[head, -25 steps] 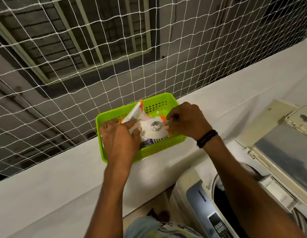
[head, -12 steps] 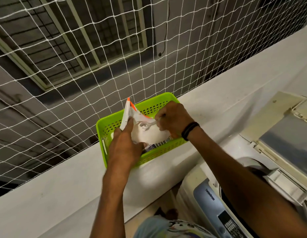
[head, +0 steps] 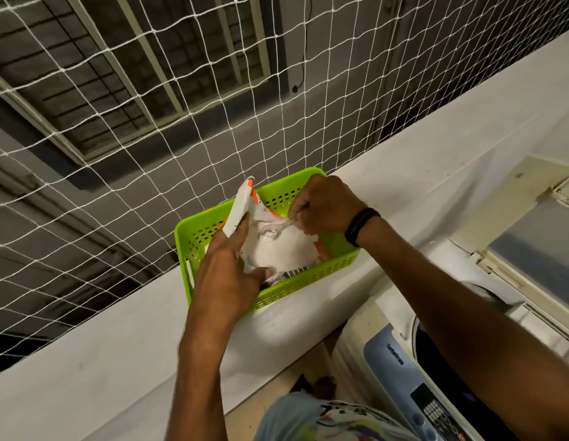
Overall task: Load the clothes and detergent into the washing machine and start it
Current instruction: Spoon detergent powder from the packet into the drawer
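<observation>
A white and orange detergent packet [head: 278, 249] stands open in a lime green basket [head: 308, 281] on the white ledge. My left hand [head: 227, 275] grips the packet's left side and holds its mouth up. My right hand [head: 324, 203] is closed on the handle of a metal spoon [head: 272, 226], whose bowl lies inside the packet on the white powder. The top-loading washing machine [head: 388, 354] stands at the lower right with its lid [head: 531, 249] raised; its dark drum opening is partly hidden by my right forearm.
A white mesh net [head: 149, 138] hangs just behind the ledge [head: 86, 361], in front of a grey wall and barred windows. The machine's control panel [head: 436, 412] faces me at the bottom right. A patterned garment [head: 324, 418] shows at the bottom edge.
My left hand has raised the packet's left edge upright, opening its mouth. My right hand has moved up and back, and the spoon now sits deeper in the powder.
</observation>
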`<state>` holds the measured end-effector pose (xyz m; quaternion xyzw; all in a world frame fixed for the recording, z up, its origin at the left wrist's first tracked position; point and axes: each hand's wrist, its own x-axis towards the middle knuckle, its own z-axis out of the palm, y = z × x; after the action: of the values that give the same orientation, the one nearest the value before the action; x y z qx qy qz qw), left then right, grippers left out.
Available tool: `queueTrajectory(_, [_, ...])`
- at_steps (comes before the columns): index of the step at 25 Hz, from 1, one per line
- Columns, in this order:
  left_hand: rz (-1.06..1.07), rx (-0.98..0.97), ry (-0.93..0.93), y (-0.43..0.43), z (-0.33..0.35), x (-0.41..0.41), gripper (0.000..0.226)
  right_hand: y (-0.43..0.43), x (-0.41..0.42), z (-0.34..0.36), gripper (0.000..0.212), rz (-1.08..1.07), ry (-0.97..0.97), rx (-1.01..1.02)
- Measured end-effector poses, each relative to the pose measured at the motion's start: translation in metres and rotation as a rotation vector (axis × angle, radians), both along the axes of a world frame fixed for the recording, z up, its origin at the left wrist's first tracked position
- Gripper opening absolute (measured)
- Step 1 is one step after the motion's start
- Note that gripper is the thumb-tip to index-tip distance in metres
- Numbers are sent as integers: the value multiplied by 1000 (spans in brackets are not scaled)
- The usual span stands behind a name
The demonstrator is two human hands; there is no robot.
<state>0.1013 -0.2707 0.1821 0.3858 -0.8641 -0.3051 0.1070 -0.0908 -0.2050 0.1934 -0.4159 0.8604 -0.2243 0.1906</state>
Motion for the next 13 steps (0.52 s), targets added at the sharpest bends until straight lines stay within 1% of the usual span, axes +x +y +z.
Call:
queueTrajectory(2, [-21,16,-6,0,3,-1,99,0,-2,-1,23,76,-92,114])
queueTrajectory(4, [-27,28,-20,-2,5,-1,99,1,-3,1,21,92,-194,162])
queueTrajectory(6, [-30,31,-35,-4,6,-1,99,2,-2,-1,23,82,-285,144])
queueTrajectory(8, [-23,40,-44,-6,8,-1,99,-1,0,-4,23,80,-329,160])
queueTrajectory(11, [-16,62,-58,-6,12,-2,96,-4,2,-9,24,23,-423,122])
queueTrajectory(13, [-20,65,-66,-4,14,-2,95,-1,2,-9,24,-32,-432,97])
